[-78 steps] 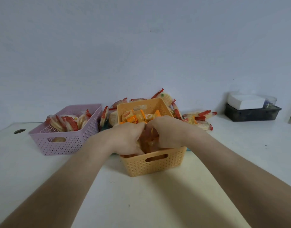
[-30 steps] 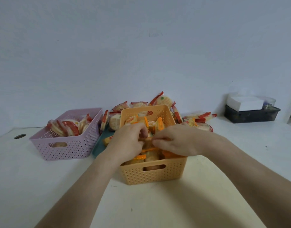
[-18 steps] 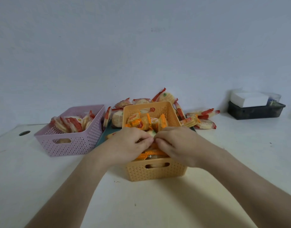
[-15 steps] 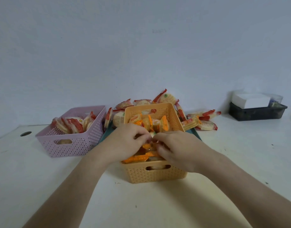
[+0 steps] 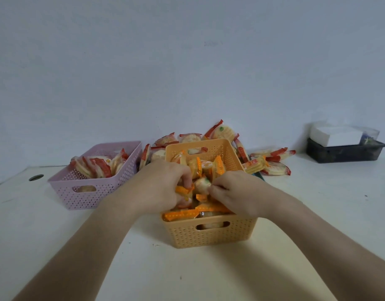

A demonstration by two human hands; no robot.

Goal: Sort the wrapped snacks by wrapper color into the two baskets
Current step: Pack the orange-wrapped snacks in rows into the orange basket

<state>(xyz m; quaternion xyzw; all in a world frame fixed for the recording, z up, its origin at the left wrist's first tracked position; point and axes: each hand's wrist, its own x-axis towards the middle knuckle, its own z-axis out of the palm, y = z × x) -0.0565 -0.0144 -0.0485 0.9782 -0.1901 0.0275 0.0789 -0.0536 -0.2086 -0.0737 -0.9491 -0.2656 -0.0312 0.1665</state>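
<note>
Head camera: both my hands are down inside the orange basket [image 5: 209, 235], which stands on the table directly in front of me. My left hand [image 5: 163, 187] is curled round one of the orange-wrapped snacks [image 5: 187, 213], and my right hand [image 5: 237, 192] pinches the edge of a pale round packet [image 5: 203, 184] lying between the two hands. I judge I'm holding them this way to bed the packets down and make room, since the basket is full nearly to its rim.

The pink basket [image 5: 89, 196] sits to the left of the orange basket, a little farther back and just apart from it. It holds the red-wrapped snacks [image 5: 98, 167], so each colour has its own basket. Behind the orange basket and spilling to its right lies a loose pile [image 5: 267, 164], mostly red-edged and not yet sorted. It rests within reach so I can pick from it next.

The table [image 5: 187, 274] is pale and matte, with a small round hole [image 5: 36, 177] well left of the orange basket. Far to the basket's right a dark tray [image 5: 343, 153] carries a white box [image 5: 335, 135]. A plain pale wall [image 5: 187, 72] rises behind everything.
</note>
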